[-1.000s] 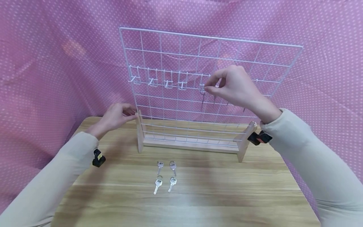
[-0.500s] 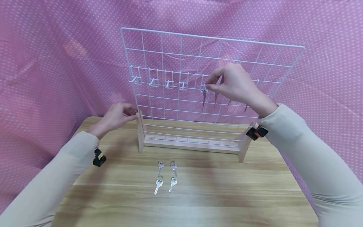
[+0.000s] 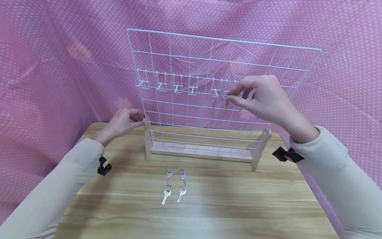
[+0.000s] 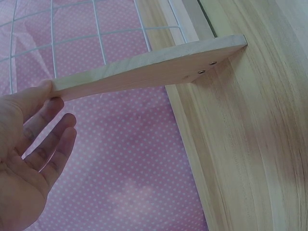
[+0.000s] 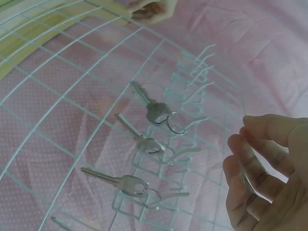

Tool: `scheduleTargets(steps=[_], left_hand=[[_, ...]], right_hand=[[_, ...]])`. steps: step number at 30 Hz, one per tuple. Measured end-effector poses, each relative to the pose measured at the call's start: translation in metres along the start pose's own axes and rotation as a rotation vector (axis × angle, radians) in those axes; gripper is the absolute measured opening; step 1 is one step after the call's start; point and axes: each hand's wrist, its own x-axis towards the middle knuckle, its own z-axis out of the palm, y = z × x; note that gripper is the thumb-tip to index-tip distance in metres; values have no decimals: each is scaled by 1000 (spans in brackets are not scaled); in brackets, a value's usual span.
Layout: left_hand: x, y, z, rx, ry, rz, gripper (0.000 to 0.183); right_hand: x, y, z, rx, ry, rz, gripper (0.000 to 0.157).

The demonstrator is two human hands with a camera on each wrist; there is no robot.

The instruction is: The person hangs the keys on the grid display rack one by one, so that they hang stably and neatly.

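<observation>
A white wire grid [image 3: 221, 39] stands in a wooden base, with white hooks [image 3: 162, 86] along one row. My left hand [image 3: 122, 122] pinches the top end of the left wooden side panel [image 4: 144, 70] between thumb and forefinger; its other fingers hang loose. Metal keys on split rings hang from hooks on the right half; in the right wrist view one key [image 5: 158, 113] hangs nearest the bare hooks, with another key [image 5: 134, 185] lower in that view. My right hand [image 5: 262, 168] is off the hooks, fingers softly bent, holding nothing; in the head view it hides some hooks.
Several more keys [image 3: 167, 192] with rings lie in two rows on the wood-grain table [image 3: 226, 202] before the stand. The right side panel [image 3: 259, 151] stands below my right forearm. Pink dotted cloth [image 3: 89, 33] hangs behind and around the table.
My right hand has let go of the key at the middle hook and drawn away to the right and toward me. That key now hangs there. The left hand stays put.
</observation>
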Motion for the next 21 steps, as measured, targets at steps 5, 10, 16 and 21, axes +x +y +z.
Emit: scheduleTargets(steps=[5, 10, 16, 21], left_hand=[[1, 0, 0, -6, 5, 8, 30], [-1, -1, 1, -12, 6, 3, 31], [-3, -3, 2, -18, 8, 4, 31], [-1, -2, 3, -24, 9, 5, 32]], right_hand=[[-29, 5, -3, 43, 33, -6, 6], [-56, 17, -2, 40, 13, 22, 10], [-86, 45, 6, 34, -1, 113, 10], [-112, 76, 11, 58, -19, 282, 9]])
